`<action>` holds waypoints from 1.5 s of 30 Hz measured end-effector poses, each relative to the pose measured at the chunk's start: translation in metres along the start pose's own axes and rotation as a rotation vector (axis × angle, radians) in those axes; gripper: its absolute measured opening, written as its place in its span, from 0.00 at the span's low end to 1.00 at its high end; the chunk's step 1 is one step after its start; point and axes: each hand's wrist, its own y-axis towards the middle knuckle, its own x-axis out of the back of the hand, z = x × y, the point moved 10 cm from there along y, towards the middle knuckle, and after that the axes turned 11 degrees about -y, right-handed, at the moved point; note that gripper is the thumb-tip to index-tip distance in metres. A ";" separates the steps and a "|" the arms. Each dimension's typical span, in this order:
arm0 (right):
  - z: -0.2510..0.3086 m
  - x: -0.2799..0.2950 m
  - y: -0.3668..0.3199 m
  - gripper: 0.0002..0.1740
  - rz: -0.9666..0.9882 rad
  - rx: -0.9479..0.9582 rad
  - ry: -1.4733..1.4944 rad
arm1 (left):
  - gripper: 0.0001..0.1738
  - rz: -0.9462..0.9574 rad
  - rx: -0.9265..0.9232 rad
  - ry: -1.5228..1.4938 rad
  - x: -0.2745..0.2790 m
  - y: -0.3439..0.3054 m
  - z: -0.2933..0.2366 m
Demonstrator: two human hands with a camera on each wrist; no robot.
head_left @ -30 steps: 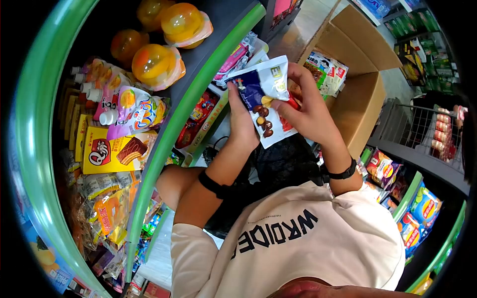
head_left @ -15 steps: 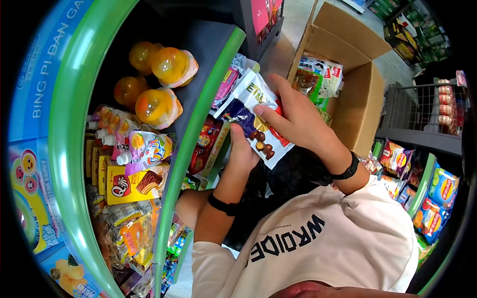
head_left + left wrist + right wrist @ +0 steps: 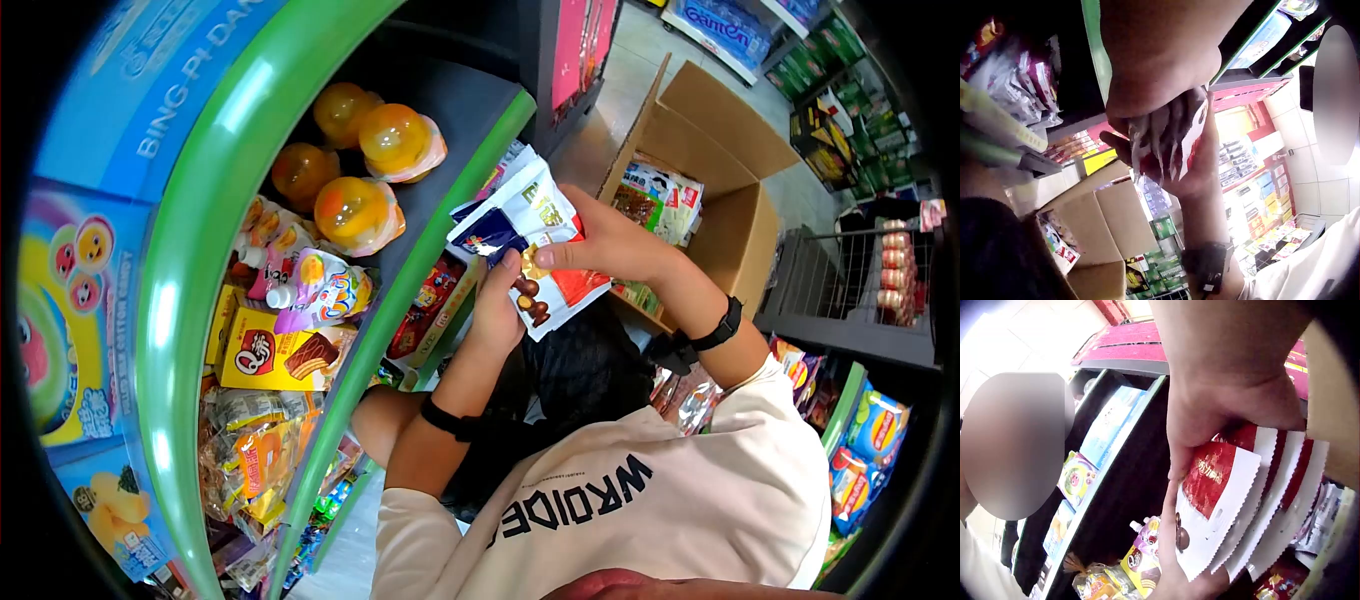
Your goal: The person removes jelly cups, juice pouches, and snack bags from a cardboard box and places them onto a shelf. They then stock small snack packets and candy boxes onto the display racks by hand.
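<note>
Before my chest, both hands hold a fanned stack of several white, red and navy snack packets [image 3: 550,275] with chocolate balls pictured on the front. My left hand [image 3: 497,310] grips the lower left side, thumb over the front. From the upper right, my right hand [image 3: 615,240] grips the stack with its thumb on the front packet. In the right wrist view the packets [image 3: 1216,500] overlap like cards, their serrated edges spread apart. The left wrist view shows their edges [image 3: 1160,150] between the two hands, dark and blurred.
At left, a green-edged shelf [image 3: 440,230] bears orange dome-topped cups [image 3: 355,215], spouted pouches [image 3: 325,290] and yellow snack boxes [image 3: 280,350]. An open cardboard box [image 3: 735,220] with packets inside stands beyond my right hand. Chip bags [image 3: 880,425] sit on a rack at right.
The left thumb has moved up onto the front of the packets, and the right hand has shifted its hold along their edge. The head view has swung, showing more of the left shelf's printed side.
</note>
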 end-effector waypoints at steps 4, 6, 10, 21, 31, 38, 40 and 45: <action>-0.003 0.004 0.009 0.49 0.053 -0.095 0.117 | 0.39 -0.037 -0.353 0.013 -0.033 0.006 -0.027; -0.002 0.008 0.012 0.47 0.060 -0.135 0.149 | 0.42 0.051 -0.497 0.376 -0.030 0.020 -0.039; 0.009 0.022 0.024 0.33 0.045 -0.081 0.427 | 0.47 0.136 -0.666 0.530 -0.059 -0.001 -0.074; 0.133 0.098 0.119 0.30 -0.289 0.176 -0.505 | 0.33 0.033 -0.552 0.483 -0.053 -0.006 -0.068; 0.102 0.081 0.330 0.27 -0.087 0.322 -1.192 | 0.26 0.131 -0.503 0.550 -0.062 -0.012 -0.058; 0.114 0.060 0.243 0.14 0.058 0.492 -1.519 | 0.26 0.218 -0.491 0.647 -0.085 -0.024 -0.055; 0.101 0.045 0.254 0.19 0.338 0.607 -1.703 | 0.28 0.217 -0.483 0.685 -0.086 -0.024 -0.053; 0.101 0.071 0.235 0.21 0.276 -0.261 -1.504 | 0.19 0.266 -0.446 0.607 -0.083 -0.019 -0.049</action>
